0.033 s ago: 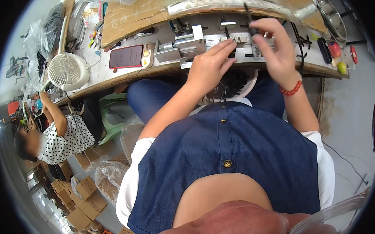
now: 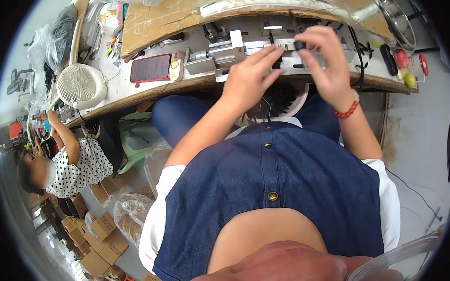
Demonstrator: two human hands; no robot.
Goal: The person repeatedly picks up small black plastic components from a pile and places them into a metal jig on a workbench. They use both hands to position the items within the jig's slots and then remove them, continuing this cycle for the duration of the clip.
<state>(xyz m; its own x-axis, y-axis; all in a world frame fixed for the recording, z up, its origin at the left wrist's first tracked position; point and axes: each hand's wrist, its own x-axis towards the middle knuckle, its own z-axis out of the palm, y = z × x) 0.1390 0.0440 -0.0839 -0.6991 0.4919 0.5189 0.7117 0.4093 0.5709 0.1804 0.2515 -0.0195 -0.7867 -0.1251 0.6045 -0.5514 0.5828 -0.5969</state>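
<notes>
My left hand (image 2: 249,78) lies with fingers stretched out over a metal clamping fixture (image 2: 227,56) at the bench's near edge. Its fingertips rest by a dark piece (image 2: 277,64) in the fixture, mostly covered by the hand. To the right, my right hand (image 2: 329,65) is raised over the fixture's right part. Between thumb and fingers it pinches a thin dark rod-like piece (image 2: 299,45) with a thicker black end; the thin part points away and is blurred. A pale round bin (image 2: 301,104) with several black pieces stands between my knees, below the bench edge.
Left of the fixture lie a phone (image 2: 151,68) and a round white fan (image 2: 82,86). Cardboard (image 2: 174,20) covers the bench's back. At right are a black handle-like object (image 2: 388,59), fruit (image 2: 409,80) and a metal bowl (image 2: 405,23). Another person (image 2: 80,167) works at far left.
My right hand has shifted slightly left, bringing the black end of the rod-like piece nearer my left hand and lower. The left hand stays nearly in place.
</notes>
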